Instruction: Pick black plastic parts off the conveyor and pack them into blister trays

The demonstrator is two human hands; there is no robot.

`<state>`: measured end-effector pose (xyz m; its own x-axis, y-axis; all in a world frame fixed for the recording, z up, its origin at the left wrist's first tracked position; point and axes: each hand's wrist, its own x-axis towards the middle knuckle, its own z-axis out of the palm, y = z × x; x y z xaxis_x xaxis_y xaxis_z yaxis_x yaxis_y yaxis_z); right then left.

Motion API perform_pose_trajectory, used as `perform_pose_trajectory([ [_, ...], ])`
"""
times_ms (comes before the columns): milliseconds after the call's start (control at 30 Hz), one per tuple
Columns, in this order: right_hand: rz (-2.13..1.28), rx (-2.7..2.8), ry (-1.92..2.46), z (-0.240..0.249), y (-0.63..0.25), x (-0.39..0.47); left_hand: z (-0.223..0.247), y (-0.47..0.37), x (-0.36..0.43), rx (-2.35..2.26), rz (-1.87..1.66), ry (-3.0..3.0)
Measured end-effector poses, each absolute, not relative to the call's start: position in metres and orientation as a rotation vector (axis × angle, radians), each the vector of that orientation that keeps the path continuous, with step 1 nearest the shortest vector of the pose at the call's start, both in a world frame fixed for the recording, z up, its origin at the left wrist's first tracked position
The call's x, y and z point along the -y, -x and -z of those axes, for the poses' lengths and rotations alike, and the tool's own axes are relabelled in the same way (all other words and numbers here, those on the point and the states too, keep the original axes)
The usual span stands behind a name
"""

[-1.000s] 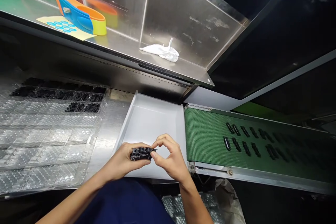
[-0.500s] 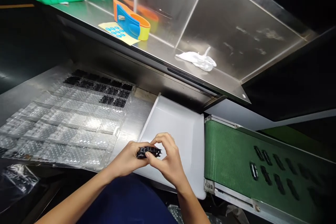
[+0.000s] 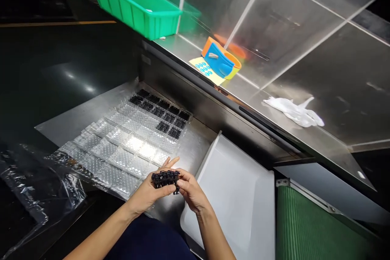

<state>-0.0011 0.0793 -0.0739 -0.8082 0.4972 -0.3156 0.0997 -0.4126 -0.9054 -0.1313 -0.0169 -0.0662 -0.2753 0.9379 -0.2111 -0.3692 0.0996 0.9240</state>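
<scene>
A bunch of small black plastic parts, lined up side by side, is between my hands in front of my body. My left hand is closed around the bunch, thumb along its near side. With fingertips and thumb, my right hand grips its right end. Just beyond my hands lies a clear plastic tray with rows of compartments. Similar black parts fill several compartments along its far side. The exact shape of single parts is too small to make out.
To the right stands a white shallow bin, then a green conveyor belt. A metal shelf above carries a green crate, a blue and orange tape dispenser, a sticker sheet and a white glove. Clear plastic wrap hangs at left.
My view has swung left, so the tray and crate show more and the belt less. Both hands have moved from over the white bin towards the tray, still holding the black parts.
</scene>
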Motion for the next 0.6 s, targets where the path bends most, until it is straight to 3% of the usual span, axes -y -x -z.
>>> perform_pose_trajectory([
  [133,-2.409,1.653,0.734,0.087,0.042,-0.075,0.082,0.166,0.028,-1.428,-1.433,-0.764],
  [267,-2.281,1.866,0.741,0.107,0.087,-0.076,0.109,0.199,0.029,-1.527,-1.422,-0.675],
  [400,-1.897,2.162,0.83,0.132,0.142,-0.105,0.132,0.228,0.021,-1.626,-1.429,-0.418],
  [600,-1.063,2.551,0.963,0.176,0.226,-0.188,0.147,0.256,0.035,-1.681,-1.394,-0.192],
])
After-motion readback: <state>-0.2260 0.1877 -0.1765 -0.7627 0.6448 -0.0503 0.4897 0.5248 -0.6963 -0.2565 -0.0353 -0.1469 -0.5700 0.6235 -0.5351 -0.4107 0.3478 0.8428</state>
